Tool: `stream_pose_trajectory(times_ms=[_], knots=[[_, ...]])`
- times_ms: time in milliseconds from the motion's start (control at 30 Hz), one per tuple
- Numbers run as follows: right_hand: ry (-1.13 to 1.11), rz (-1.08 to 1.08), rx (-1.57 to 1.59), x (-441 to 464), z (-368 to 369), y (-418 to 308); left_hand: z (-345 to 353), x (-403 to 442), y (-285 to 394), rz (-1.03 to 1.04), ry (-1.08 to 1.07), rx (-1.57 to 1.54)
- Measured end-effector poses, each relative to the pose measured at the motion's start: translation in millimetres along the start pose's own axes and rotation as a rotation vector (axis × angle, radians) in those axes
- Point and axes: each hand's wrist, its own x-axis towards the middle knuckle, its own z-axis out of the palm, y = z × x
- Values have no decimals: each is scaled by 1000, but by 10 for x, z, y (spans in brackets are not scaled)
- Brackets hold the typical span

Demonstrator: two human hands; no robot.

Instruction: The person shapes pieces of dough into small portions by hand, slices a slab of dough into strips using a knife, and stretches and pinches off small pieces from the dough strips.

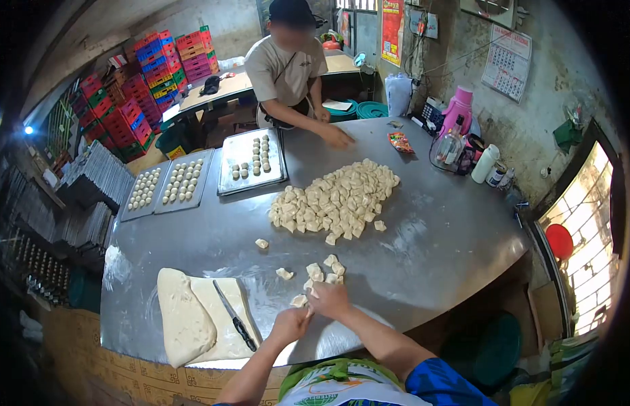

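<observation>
Metal worktable (437, 250) supported loose dough pieces (315, 272) at the close-set left hand (288, 327) and right hand (330, 302), whose grip could not be determined, while the knife (235, 317) on the dough slab (183, 314) risked being knocked if the left forearm (257, 365) swung outward.

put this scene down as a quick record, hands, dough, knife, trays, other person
left hand: close against right hand; grip unclear
right hand: by small dough pieces; grip unclear
dough pile: loose pieces heaped mid-table
dough slab: near edge of the table, on the person's left
knife: lying on the dough slab, black handle toward the person
trays: three, holding dough balls
co-worker: across the table, one arm stretched over it
</observation>
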Motion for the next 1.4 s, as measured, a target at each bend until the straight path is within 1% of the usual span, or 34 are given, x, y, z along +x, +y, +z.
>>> stream_pose_trajectory(times_ms=[33,100,133,167,200,233,267,300,433,467,600,633,767,800,833,867,900,933,967,1067,1100,1133,1167,1200,1267,1300,1333,1367,1400], knots=[[1,10,-1,19,-75,70,-90,-42,142,65,-10,-55],[-48,67,144,19,-167,126,-256,-103,304,185,-23,-164],[-60,84,192,29,-196,89,-335,-18,287,128,55,-170],[-28,-44,233,1,-159,-5,-379,31,238,67,127,-177],[2,-163,274,-80,-125,-116,-339,32,164,65,118,-182],[34,-285,307,-126,-120,-206,-260,85,89,182,318,-130],[74,-410,336,-106,-137,-267,-240,153,6,245,413,-111],[73,-396,335,-112,-138,-319,-226,222,-68,305,509,-86],[154,-463,637,-71,-149,-511,-442,256,-383,73,47,-216],[157,-454,636,-85,-116,-488,-411,244,-377,74,39,-220],[146,-149,71,-59,127,-186,-229,129,-169,-69,-143,111],[148,-148,72,-20,148,-90,-267,119,-71,-67,-144,113],[-121,83,19,68,167,277,-410,31,349,91,24,-281],[81,-128,82,45,167,236,-381,47,350,88,38,-278],[281,-329,151,-50,131,121,-320,50,322,158,168,-195],[279,-333,151,-115,54,38,-242,93,285,234,299,-112],[108,-387,292,-147,-125,-93,-183,202,245,318,431,-27],[-71,-432,436,-152,-220,-156,-143,227,206,352,488,15],[-81,-425,446,-170,-208,-163,-92,249,142,382,548,60],[42,-501,597,-42,-254,-205,-263,239,-168,78,218,-125],[91,-523,644,-19,-261,-193,-303,255,-152,-17,105,-189],[95,-520,644,-10,-259,-159,-238,224,-96,-90,119,-194],[84,-425,500,-14,-240,-120,-154,158,-31,-166,132,-197],[71,-329,358,-24,-202,-84,-134,135,45,-170,127,-195],[43,-150,63,-3,-163,-54,-146,138,185,-233,-182,165],[-10,-66,-34,56,-150,42,-199,165,253,-222,-185,167],[-79,10,-75,109,-91,164,-231,132,332,-127,-149,60],[-110,51,-56,125,-1,263,-263,43,404,-42,-115,-51],[-82,31,-26,120,5,267,-321,43,457,53,-63,-159]])
